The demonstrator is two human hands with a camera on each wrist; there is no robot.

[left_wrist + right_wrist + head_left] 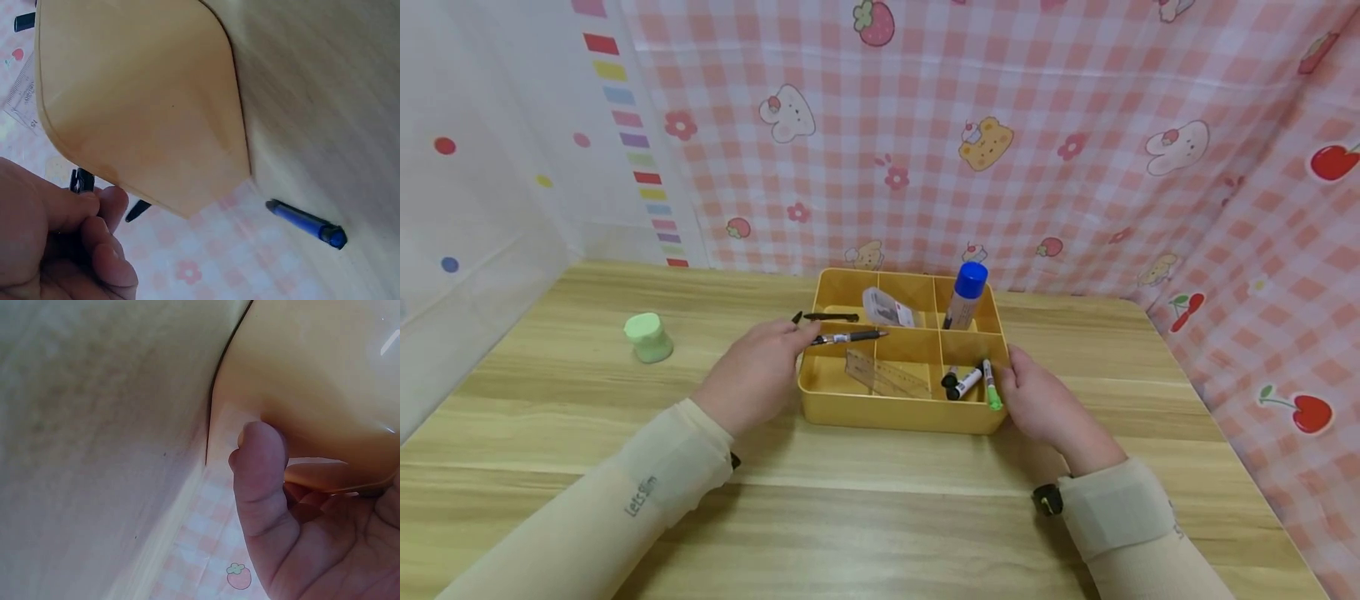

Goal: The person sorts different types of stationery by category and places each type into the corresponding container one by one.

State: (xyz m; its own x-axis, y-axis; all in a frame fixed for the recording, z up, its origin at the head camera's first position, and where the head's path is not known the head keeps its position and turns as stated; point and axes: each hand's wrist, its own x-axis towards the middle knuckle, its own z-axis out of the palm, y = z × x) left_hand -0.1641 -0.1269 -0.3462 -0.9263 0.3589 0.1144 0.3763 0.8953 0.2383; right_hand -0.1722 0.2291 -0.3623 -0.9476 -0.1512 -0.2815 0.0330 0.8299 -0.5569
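Note:
A yellow divided organizer box (904,414) stands on the table between both hands. My left hand (756,367) is at its left rim and pinches a pen (850,337) with a dark grip, its tip pointing right over the box. At the right wall, my right hand (1037,396) holds the box, one digit lying along the outer side in the right wrist view. Inside are a black pen (833,317), a small clear case (887,308), a clear ruler (883,375), a blue-capped glue stick (967,296), a white marker (964,384) and a green-capped marker (992,385).
A pale green lump-shaped object (649,337) sits on the table to the left. The left wrist view shows a blue pen (306,223) lying beside the box. Patterned curtains (865,125) line the table's back and sides.

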